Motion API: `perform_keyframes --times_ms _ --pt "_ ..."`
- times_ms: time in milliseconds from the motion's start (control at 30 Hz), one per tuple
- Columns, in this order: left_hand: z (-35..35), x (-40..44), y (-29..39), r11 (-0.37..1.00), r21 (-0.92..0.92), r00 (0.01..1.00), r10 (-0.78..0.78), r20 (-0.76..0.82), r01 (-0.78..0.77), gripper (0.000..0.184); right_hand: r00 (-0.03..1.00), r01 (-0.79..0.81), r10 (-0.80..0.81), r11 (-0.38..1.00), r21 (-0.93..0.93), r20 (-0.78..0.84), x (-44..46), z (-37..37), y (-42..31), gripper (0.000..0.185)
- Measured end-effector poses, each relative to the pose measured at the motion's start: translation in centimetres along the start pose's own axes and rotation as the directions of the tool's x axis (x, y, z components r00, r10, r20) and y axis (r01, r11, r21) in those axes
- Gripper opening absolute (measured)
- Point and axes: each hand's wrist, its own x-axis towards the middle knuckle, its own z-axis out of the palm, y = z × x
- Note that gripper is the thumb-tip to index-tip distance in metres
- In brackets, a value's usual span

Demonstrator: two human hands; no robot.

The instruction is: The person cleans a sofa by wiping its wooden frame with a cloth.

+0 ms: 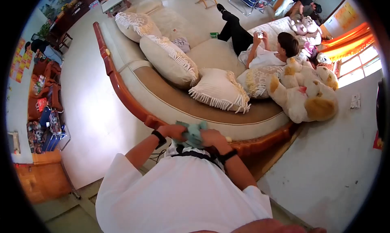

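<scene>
A bunched green cloth is gripped between my two hands, close in front of my waist. My left hand is closed on its left side, and my right hand is closed on its right side. Both wrists wear dark bands. Just beyond the cloth runs the reddish-brown wooden trim along the back of a large curved sofa. Whether the cloth touches the trim I cannot tell.
Fringed cushions and large plush toys lie on the sofa. A person reclines there holding a small white object. Other people bend over at the far left and far right. Wooden chairs line the left wall; a white wall stands right.
</scene>
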Motion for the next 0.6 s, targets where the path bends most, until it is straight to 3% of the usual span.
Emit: perform_keyframes --times_ms 33,100,167,233,267,300,333,367,433,467,533,600 --pt "0.7 2.1 0.0 0.999 0.044 0.998 0.017 0.054 -0.019 0.049 0.998 -0.022 0.024 1.0 0.02 -0.06 -2.2 -1.0 1.3 0.051" --pt "2.6 6.2 1.1 0.996 0.088 0.989 0.004 0.15 -0.017 0.045 0.994 -0.109 0.112 0.983 0.147 -0.012 -6.7 -4.2 2.5 0.049" --pt "3.3 8.0 3.3 0.995 0.099 0.981 -0.019 0.195 0.0 0.043 0.99 -0.041 0.106 0.845 0.533 -0.092 -11.9 -6.8 2.2 0.052" --pt "1.0 8.8 6.6 0.973 0.159 0.942 0.109 0.318 -0.166 0.041 0.957 -0.073 0.208 0.85 0.521 -0.204 -13.0 -5.3 2.4 0.053" --pt "0.8 9.0 7.4 0.971 0.159 0.94 0.123 0.319 -0.181 0.041 0.913 -0.116 0.296 0.848 0.517 -0.281 -14.0 -3.6 2.6 0.053" --pt "0.7 9.1 7.9 0.974 0.195 0.93 0.038 0.366 -0.117 0.042 0.854 -0.081 0.267 0.916 0.393 -0.446 -13.0 0.2 4.6 0.047" --pt "0.6 9.1 8.0 0.97 0.237 0.912 -0.051 0.408 -0.052 0.042 0.851 -0.09 0.274 0.916 0.39 -0.447 -13.0 -1.0 4.0 0.047" --pt "0.9 8.8 7.7 0.971 0.233 0.909 -0.045 0.414 -0.058 0.042 0.882 -0.132 0.276 0.923 0.361 -0.383 -12.5 -1.9 3.1 0.045" --pt "2.3 7.5 5.9 0.961 -0.109 0.943 0.273 0.189 -0.256 0.044 0.91 -0.179 0.285 0.925 0.334 -0.301 -10.5 -2.0 1.3 0.043" --pt "3.8 7.6 3.6 0.958 -0.117 0.941 0.279 0.19 -0.26 0.044 0.935 -0.142 0.212 0.958 0.249 -0.283 -8.4 -0.9 1.6 0.041" --pt "6.4 7.7 -1.7 0.909 -0.192 0.926 0.377 0.004 -0.37 0.048 0.955 -0.105 0.144 0.982 0.159 -0.259 -5.5 -0.8 1.0 0.038" --pt "1.2 3.1 0.8 0.919 -0.266 0.935 0.332 0.124 -0.291 0.052 0.978 -0.102 0.111 0.993 0.061 -0.177 -3.8 -1.1 -0.4 0.038"
